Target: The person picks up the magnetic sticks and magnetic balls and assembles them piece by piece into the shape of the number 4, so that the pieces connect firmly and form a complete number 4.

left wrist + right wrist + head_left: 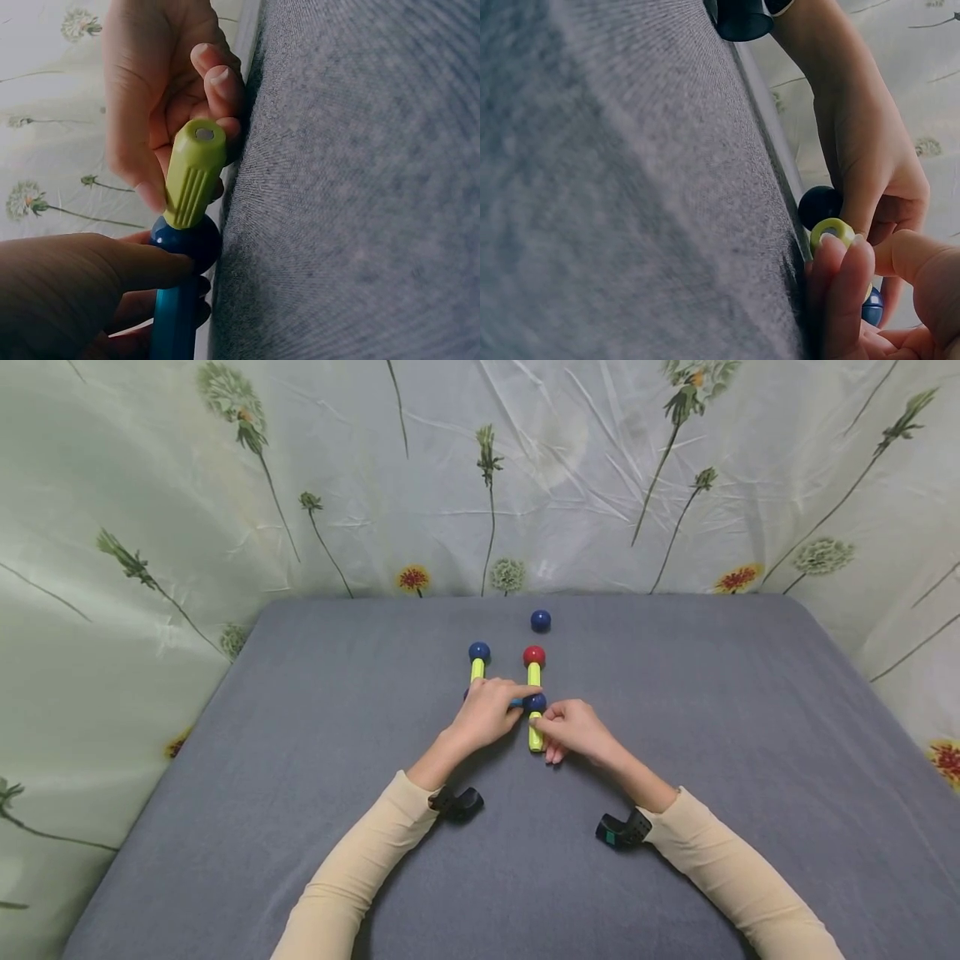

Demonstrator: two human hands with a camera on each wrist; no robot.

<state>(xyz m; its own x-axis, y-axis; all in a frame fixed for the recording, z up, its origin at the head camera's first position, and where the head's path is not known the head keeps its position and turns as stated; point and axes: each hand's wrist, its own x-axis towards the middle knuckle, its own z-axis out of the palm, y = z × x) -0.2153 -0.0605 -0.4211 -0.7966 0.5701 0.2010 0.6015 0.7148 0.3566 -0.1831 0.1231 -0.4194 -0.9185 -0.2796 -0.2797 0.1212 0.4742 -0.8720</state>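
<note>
Magnetic balls and rods lie joined on the grey cloth. My left hand (pixel 486 710) pinches a dark blue ball (pixel 535 702) between thumb and fingers. A yellow-green rod (pixel 193 172) touches that ball on the near side, and my right hand (pixel 576 728) grips it between thumb and fingers. From the same ball a blue rod (pixel 174 322) runs left, mostly under my left hand. Beyond it, another yellow-green rod (pixel 534 675) leads to a red ball (pixel 534 656). Further left, a yellow-green rod (pixel 477 668) ends in a blue ball (pixel 479 651); its near end is hidden.
A loose blue ball (pixel 541 621) lies near the far edge of the grey-covered table (pixel 712 710). Flower-printed curtain (pixel 570 477) hangs behind and at both sides. Each wrist wears a black camera mount, the left mount (pixel 459 805) and the right mount (pixel 624 830).
</note>
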